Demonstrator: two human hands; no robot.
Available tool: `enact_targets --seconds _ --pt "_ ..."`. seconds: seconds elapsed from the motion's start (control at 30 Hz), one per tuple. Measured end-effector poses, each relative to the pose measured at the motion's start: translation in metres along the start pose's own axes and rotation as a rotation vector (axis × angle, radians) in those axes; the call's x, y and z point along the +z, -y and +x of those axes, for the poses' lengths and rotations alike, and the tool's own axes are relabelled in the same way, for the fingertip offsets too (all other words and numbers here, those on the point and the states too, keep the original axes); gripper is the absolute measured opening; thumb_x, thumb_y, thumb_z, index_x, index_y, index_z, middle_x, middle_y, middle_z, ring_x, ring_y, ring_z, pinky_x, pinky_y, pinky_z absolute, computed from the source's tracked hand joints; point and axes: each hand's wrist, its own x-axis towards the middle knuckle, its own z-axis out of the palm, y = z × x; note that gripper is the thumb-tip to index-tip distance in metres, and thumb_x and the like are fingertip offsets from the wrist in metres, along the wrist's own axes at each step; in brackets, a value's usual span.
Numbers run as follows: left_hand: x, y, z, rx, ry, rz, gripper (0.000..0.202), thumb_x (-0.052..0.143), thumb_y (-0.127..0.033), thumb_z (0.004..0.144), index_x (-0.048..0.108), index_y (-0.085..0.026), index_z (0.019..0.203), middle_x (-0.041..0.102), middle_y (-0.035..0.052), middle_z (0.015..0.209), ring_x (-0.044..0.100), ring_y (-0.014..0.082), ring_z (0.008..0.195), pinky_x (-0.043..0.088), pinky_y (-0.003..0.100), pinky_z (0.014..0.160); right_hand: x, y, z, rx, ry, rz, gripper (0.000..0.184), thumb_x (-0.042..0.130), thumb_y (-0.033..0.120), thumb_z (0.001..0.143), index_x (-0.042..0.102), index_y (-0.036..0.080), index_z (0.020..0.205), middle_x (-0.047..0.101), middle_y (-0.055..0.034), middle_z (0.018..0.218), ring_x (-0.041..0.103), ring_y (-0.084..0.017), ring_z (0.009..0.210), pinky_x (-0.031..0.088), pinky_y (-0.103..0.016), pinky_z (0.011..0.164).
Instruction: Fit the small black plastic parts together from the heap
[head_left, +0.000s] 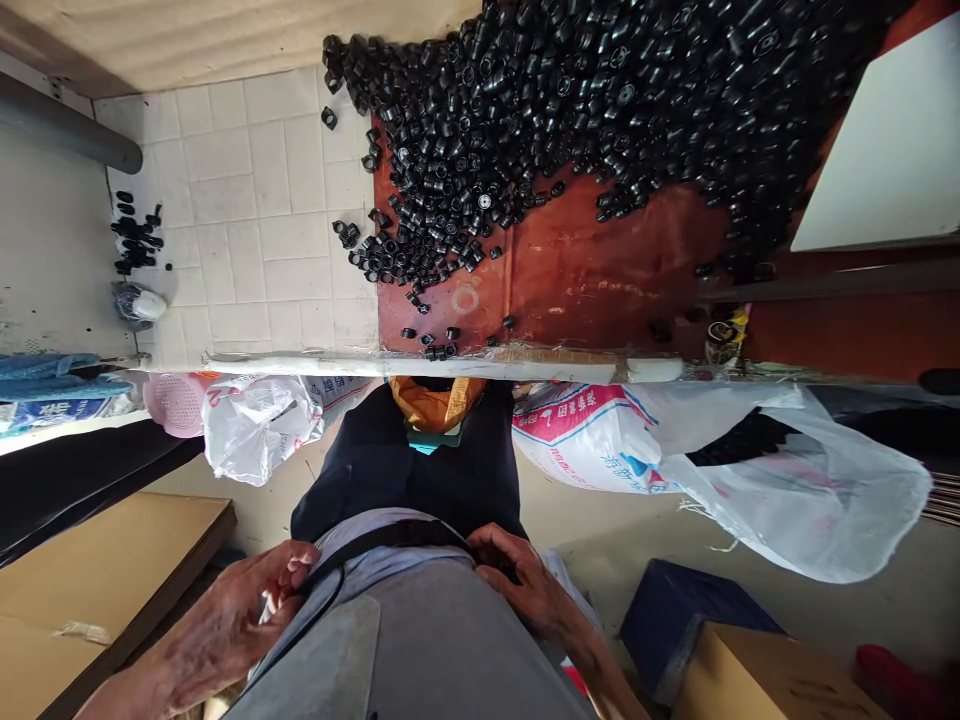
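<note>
Left hand (251,605), 7 o'clock, forearm rising from the lower edge, fingers curled shut on the end of the black belt (397,535) at the waist; right hand (517,585), 5 o'clock, wrist bent inward, fingers closed on the same belt at its other side; belt lies across the middle low, between grey shirt (420,650) below and dark trousers (390,470) above; thin black cord (315,610) runs down from the left hand over the shirt. Red-brown worktop (600,270), 12 to 2 o'clock, bears a heap of small black plastic parts (600,90), with loose ones scattered toward its near edge; white taped strip (450,366) caps that edge. Hung or slumped below the edge: white plastic bag (255,425) at 9 o'clock, contents cannot be told; orange bag (435,400) at centre; printed woven sack (577,435); clear bag (810,510) at 3 o'clock with something dark inside. Pink basket (176,400) just beside the white bag. Cardboard box (97,560) at 8 o'clock; blue box (675,610) touching a second cardboard box (772,670) at 4 o'clock; bare floor (600,540) open between sack and blue box.
</note>
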Motion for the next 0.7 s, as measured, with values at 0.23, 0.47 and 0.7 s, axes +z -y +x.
enact_targets --seconds 0.23,0.47,0.7 --pt "-0.013 0.022 0.013 0.206 0.213 -0.074 0.026 0.049 -0.025 0.104 0.063 -0.032 0.124 0.077 0.0022 0.094 0.074 0.0173 0.075 0.058 0.023 0.067 -0.003 0.001 0.000 0.088 0.074 0.199 0.033 0.064 0.055 0.092 0.061 0.023 0.094 0.047 0.0032 0.077 0.042 -0.017 0.072 0.032 -0.029 0.066" --pt "0.002 0.023 0.025 0.113 -0.076 0.097 0.023 0.051 -0.026 0.105 0.067 -0.022 0.121 0.077 0.0061 0.102 0.076 0.0182 0.087 0.057 0.026 0.078 0.011 0.005 0.013 0.109 -0.076 0.313 0.029 0.070 0.046 0.084 0.056 0.022 0.081 0.041 0.0055 0.069 0.038 -0.015 0.067 0.030 -0.028 0.062" --pt "-0.008 0.006 0.019 -0.014 0.159 -0.246 0.023 0.045 -0.035 0.100 0.063 -0.025 0.092 0.064 -0.0008 0.076 0.057 0.0156 0.064 0.046 0.025 0.061 0.008 0.008 0.000 0.036 -0.122 0.115 0.026 0.062 0.047 0.091 0.057 0.022 0.085 0.045 0.0033 0.077 0.042 -0.017 0.072 0.034 -0.028 0.065"
